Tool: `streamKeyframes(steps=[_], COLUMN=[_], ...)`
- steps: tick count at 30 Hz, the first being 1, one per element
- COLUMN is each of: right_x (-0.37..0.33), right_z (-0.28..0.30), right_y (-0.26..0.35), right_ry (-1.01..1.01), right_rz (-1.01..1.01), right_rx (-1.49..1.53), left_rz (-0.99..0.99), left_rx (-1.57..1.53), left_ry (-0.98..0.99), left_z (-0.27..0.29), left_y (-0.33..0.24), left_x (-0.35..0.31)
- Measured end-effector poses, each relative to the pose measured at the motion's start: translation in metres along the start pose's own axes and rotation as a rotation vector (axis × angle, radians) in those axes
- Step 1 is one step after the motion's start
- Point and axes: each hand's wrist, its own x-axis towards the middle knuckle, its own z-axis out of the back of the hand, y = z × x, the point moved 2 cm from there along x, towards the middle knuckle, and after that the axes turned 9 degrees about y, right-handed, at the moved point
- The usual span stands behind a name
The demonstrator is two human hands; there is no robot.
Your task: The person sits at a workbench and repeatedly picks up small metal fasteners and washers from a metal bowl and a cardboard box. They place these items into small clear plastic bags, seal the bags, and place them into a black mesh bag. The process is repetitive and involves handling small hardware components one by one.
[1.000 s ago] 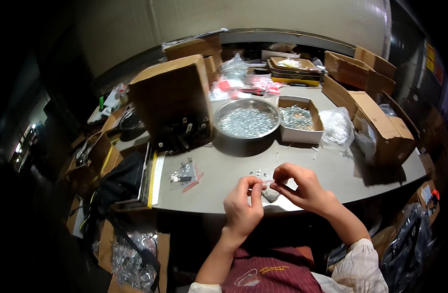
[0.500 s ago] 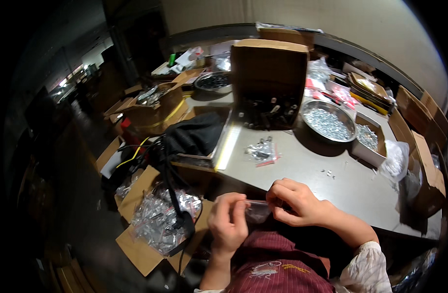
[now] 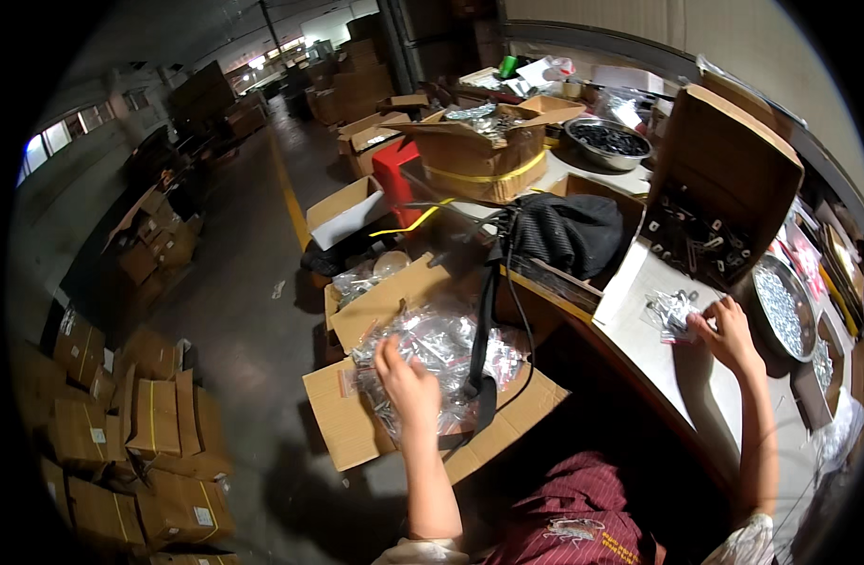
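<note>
My left hand (image 3: 406, 381) reaches down over an open cardboard box on the floor (image 3: 357, 424) filled with clear plastic bags of small metal parts (image 3: 441, 348); its fingers touch the bags, and I cannot tell whether it grips one. My right hand (image 3: 724, 331) rests on the grey table (image 3: 677, 372), fingertips on a small pile of clear bags with metal pieces (image 3: 672, 311). An upright open cardboard box (image 3: 724, 179) stands just behind that pile.
A round metal bowl of small silver parts (image 3: 781, 306) sits right of my right hand. A black bag (image 3: 569, 231) lies in a box on the table's left end. More cartons (image 3: 479, 151), a dark-filled bowl (image 3: 606, 141) and stacked floor boxes (image 3: 140, 433) surround the aisle.
The view has swung left toward the floor. My hands, together in front of me before, have parted: the left went down to the floor box, the right out to the bag pile.
</note>
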Motion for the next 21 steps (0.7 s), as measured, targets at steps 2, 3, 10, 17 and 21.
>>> streamKeyframes(steps=[2, 3, 10, 17, 21], right_x=[0.001, 0.001, -0.01, -0.074, -0.123], right_z=[0.0, 0.0, 0.01, 0.073, 0.071], right_y=[0.008, 0.011, 0.019, 0.075, 0.077], right_ry=[0.022, 0.034, -0.246, -0.413, -0.316], right_rz=[-0.009, -0.012, 0.203, 0.638, 0.795], right_rx=[0.108, 0.163, 0.774, -0.09, -0.152], left_rz=[-0.056, -0.049, -0.403, -0.765, -0.857], left_rx=[-0.001, -0.047, -0.216, -0.592, -0.598], left_ry=[0.047, 0.108, -0.059, 0.468, 0.946], left_z=[-0.018, -0.022, -0.025, -0.06, -0.076], left_y=[0.002, 0.003, -0.078, -0.225, -0.271], left_x=[-0.016, -0.024, -0.052, -0.097, -0.128])
